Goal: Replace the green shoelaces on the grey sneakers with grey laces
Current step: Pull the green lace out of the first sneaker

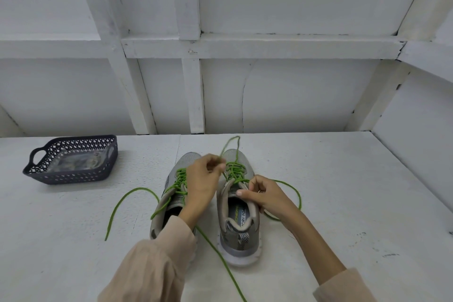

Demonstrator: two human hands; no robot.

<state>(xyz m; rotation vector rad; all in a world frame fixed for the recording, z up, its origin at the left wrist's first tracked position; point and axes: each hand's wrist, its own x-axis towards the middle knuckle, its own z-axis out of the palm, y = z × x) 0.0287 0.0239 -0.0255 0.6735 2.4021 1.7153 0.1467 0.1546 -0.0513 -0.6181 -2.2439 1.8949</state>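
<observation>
Two grey sneakers sit side by side at lower centre, toes pointing away from us, on a white table (343, 203) with a rough, painted-looking top. Left sneaker (171, 206) and right sneaker (239, 235) both have knit mesh uppers, padded beige collars and thick pale soles. Both are still laced in round green cord.

Left hand (203, 179) reaches across the left sneaker, thumb and fingers pinching a strand of the right lace (235, 169) above that sneaker's forefoot. The strand rises in a thin loop toward the table's far edge. Right hand (263, 195) has curled fingers gripping the right sneaker's top edge beside the tongue. We can't tell if it also pinches lace. The lace's other end curves out on the table right of that hand.

Left lace (180, 180) is crisscrossed and untied. One end arcs out left on the table; the other runs to the frame's bottom edge.

Writing: the right sneaker's insole reads "ORY FOA", the rest hidden. The yellow-green logo beside it is too blurred to read. The heel tab has a chevron pattern.

Mid left, well apart from the sneakers: a dark plastic basket (71, 176), rectangular, with lattice-cut walls and loop handles. It holds a clear crinkled packet (73, 162) with greyish contents we can't identify.

Beige woven sleeves (152, 265) cover the forearms. Behind the table is a white panel wall (294, 93) with flat battens and a crack near centre.
</observation>
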